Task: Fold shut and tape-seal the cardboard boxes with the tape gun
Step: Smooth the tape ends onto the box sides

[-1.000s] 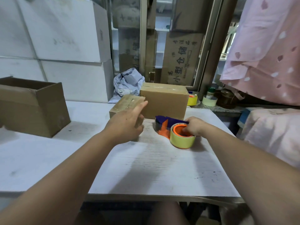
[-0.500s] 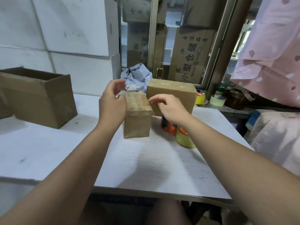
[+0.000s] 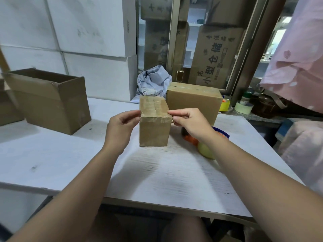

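One small box (image 3: 153, 126) of brown cardboard stands upright near the middle of the table. Its flaps are folded shut, w/ clear tape over the top seam & down the front face. Two bare hands meet it at its top front edge.

The left hand (image 3: 120, 130) has curled fingers; forefinger & thumb tips pinch the box's upper left corner, a narrow grip. The right hand (image 3: 190, 122) does likewise at the upper right corner: thumb & forefinger nipped together on the edge, other fingers tucked in. Can't tell whether either pinch takes cardboard or only tape film.

Just right of the small box, partly hidden behind the right wrist, the tape gun (image 3: 204, 149) lies on the table, apart from both hands. It has an orange & blue body w/ a yellow-green roll.

Directly behind the small box sits a larger box (image 3: 194, 102), taped along its top. At far left an open box (image 3: 50, 102) stands w/ its top open. All rest on a white table (image 3: 52, 163).

Bkgd: a crumpled pale blue bag (image 3: 153, 79), a tape roll (image 3: 243, 107) on a ledge at right, stacked white blocks (image 3: 87, 32) at left, printed cartons (image 3: 215, 56) behind glass, and pink spotted cloth (image 3: 297, 58) at far right.
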Demonstrator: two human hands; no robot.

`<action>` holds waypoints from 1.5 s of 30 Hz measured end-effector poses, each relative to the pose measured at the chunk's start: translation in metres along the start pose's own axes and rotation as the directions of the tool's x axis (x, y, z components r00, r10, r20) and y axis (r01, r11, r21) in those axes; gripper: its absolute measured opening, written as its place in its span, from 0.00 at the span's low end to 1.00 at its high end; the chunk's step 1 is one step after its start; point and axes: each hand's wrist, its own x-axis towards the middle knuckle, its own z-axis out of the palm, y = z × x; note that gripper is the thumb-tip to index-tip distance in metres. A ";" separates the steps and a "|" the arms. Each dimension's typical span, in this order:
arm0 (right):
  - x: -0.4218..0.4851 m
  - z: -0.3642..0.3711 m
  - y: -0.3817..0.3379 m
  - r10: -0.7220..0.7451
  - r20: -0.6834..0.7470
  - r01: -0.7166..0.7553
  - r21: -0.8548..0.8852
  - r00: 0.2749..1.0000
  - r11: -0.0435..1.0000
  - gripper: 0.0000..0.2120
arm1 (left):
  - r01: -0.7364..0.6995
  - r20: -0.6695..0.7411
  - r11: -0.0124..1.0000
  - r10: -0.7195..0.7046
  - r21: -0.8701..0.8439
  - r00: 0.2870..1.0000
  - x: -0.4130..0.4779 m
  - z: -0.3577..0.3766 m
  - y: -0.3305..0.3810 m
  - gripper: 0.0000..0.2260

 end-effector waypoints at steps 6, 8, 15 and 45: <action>0.007 -0.006 -0.003 -0.017 0.090 0.024 -0.080 0.996 0.997 0.14 | -0.073 0.044 0.987 0.067 0.144 0.997 0.003 -0.009 -0.008 0.14; 0.006 -0.009 -0.005 -0.012 0.115 0.024 -0.101 0.993 0.995 0.14 | -0.157 0.077 0.949 0.141 0.273 0.987 0.003 -0.011 -0.008 0.14; -0.001 -0.015 -0.010 -0.022 0.118 0.035 -0.106 0.993 0.994 0.15 | -0.213 0.173 0.931 0.167 0.297 0.971 0.006 -0.016 -0.005 0.13; -0.005 0.038 0.020 -0.040 -0.047 0.059 0.545 0.998 0.837 0.12 | -0.156 0.112 0.986 0.148 0.065 0.983 0.012 0.004 -0.022 0.10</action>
